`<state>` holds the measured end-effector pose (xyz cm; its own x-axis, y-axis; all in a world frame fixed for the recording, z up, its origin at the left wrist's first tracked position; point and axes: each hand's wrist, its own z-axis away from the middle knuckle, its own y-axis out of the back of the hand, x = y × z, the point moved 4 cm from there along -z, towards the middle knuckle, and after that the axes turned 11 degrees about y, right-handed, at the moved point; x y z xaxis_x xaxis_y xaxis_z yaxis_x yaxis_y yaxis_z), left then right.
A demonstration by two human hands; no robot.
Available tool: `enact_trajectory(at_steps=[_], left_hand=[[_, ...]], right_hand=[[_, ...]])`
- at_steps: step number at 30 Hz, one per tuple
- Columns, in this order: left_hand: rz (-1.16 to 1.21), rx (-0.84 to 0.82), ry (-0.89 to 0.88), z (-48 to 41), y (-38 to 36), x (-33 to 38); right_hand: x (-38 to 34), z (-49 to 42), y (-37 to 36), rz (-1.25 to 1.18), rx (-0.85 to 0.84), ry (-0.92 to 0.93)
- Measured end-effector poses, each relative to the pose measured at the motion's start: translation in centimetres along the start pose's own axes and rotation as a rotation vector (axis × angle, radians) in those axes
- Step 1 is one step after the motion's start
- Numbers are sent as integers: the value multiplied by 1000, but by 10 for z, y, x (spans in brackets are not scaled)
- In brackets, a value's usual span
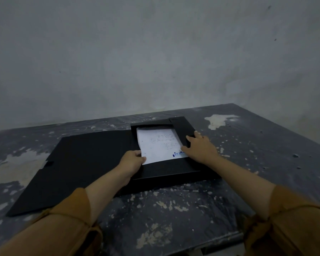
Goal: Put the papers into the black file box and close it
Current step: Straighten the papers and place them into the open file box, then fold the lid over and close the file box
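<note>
The black file box [166, 171] lies flat on the table with its lid [78, 163] folded out to the left. White papers [158, 143] with faint print and a blue mark rest inside the tray, partly under the far and right inner flaps. My left hand [132, 160] pinches the near left corner of the papers. My right hand [199, 146] lies on the right flap [183, 129], fingers spread over its edge, thumb touching the papers' right side.
A dark, worn table [174, 209] with pale chipped patches carries the box. A grey wall [155, 61] rises just behind its far edge. The table's near edge shows at the lower right.
</note>
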<state>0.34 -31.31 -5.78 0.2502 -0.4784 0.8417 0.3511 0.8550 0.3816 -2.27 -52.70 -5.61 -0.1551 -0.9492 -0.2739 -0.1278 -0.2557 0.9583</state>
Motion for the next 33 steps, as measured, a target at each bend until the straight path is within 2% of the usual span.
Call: enact_trajectory(at_steps=[6, 9, 12, 15, 19, 21, 24, 29, 33], left_hand=[[-362, 52, -61, 2, 10, -3], [-396, 69, -48, 4, 19, -7], [-447, 219, -50, 7, 33, -19], [-490, 402, 1, 25, 50, -38], [-274, 487, 110, 51, 74, -67], [-147, 506, 172, 61, 84, -78], [-24, 570, 218, 74, 97, -88], [321, 618, 227, 85, 112, -92], [523, 710, 112, 99, 121, -85]], right_hand=[[-1, -2, -1, 40, -4, -8], [-11, 0, 2, 87, 3, 44], [-50, 10, 0, 58, 52, 254], [-108, 32, -10, 28, 87, 606], [-172, 62, -27, 337, 104, 1162], [-187, 68, -31, 460, 119, 1293], [-202, 73, -28, 596, 110, 1382], [-216, 80, -28, 881, 167, 1470], [-227, 87, -24, 1001, 231, 1481]])
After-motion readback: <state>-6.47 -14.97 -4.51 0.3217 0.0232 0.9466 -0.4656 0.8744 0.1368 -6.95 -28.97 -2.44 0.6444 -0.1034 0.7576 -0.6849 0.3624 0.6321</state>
